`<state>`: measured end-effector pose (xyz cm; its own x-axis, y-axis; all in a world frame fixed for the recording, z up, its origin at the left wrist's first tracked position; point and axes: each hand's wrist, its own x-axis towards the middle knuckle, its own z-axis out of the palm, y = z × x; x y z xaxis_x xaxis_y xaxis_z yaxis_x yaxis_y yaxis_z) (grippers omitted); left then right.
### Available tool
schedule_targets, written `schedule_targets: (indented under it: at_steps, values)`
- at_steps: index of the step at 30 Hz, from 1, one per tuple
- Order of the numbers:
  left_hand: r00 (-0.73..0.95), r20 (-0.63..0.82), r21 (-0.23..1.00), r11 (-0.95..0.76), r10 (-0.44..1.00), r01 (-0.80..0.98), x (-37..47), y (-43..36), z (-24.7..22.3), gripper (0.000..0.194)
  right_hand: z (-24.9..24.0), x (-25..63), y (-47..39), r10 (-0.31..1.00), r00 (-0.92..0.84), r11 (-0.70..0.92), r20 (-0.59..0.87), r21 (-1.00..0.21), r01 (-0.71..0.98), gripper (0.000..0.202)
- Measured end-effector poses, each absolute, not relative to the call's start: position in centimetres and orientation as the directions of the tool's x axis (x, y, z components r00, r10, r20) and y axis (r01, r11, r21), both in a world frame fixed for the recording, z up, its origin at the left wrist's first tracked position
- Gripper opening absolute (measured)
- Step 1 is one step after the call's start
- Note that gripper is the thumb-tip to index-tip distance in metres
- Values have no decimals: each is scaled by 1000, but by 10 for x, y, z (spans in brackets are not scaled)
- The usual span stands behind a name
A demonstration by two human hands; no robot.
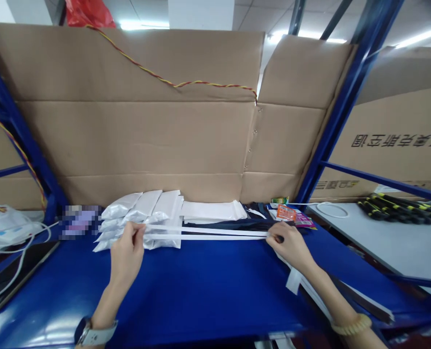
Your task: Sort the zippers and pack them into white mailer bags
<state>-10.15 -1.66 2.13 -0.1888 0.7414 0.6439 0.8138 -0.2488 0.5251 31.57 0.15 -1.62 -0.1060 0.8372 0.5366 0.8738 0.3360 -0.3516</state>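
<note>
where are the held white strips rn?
Head view, centre: the white strips run from the left hand to the right hand, over the blue tabletop.

The left hand (128,247) pinches two roughly parallel lengths of white strip (215,233), stretched above a blue tabletop (201,291) to the fingers of the right hand (291,246). Stacked white packets (166,206) lie behind, before a cardboard panel (146,140) crossed by a red-and-yellow twisted wire (197,83).
</note>
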Motion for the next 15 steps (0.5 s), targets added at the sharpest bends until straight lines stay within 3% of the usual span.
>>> schedule_targets:
  at_steps: [5,8,11,15]
  values:
    - [-239,638,492,-148,732,858,-116,-25,4,17,-26,317,-2,867,-92,314,489,-395,863,24]
    - [-160,671,349,-118,724,930,-111,-29,0,19,-21,306,-1,900,-103,321,423,-486,813,22]
    - [22,709,205,-236,705,950,-88,-37,-2,22,-17,279,-3,907,-162,374,389,-567,734,22]
    - [234,610,299,-493,757,817,-32,-40,-10,20,-20,229,-7,897,-248,439,367,-668,601,24]
